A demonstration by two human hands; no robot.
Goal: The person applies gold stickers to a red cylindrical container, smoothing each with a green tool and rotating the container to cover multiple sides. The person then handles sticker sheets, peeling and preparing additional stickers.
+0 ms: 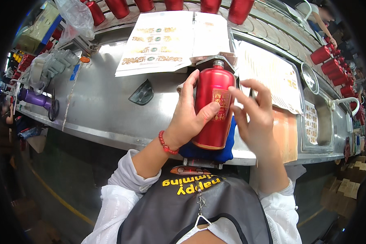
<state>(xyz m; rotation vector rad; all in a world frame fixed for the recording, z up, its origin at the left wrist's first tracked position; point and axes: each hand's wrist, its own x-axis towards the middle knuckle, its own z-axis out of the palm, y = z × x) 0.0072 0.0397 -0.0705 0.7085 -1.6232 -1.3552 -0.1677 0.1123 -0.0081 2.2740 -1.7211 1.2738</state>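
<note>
A shiny red bottle (207, 132) with a gold-patterned label (221, 99) lies tilted on a blue cloth (231, 140) at the bench's front edge, its neck pointing away from me. My left hand (187, 112) wraps its left side, with the thumb resting across the label. Over the right side hovers my right hand (256, 114), fingers apart and slightly blurred, fingertips close to the label's edge. Beyond the neck, printed sheets with gold designs (158, 44) lie on the bench. A dark scraper-like piece (142, 93) rests to the left of my hands.
Red bottles (174, 4) stand along a conveyor (264, 28) at the back. More sheets (268, 77) and a sink (327, 126) are on the right. A purple flask (35, 97) and clear plastic bags (75, 20) sit leftward. A co-worker's arm (323, 26) reaches in at far right.
</note>
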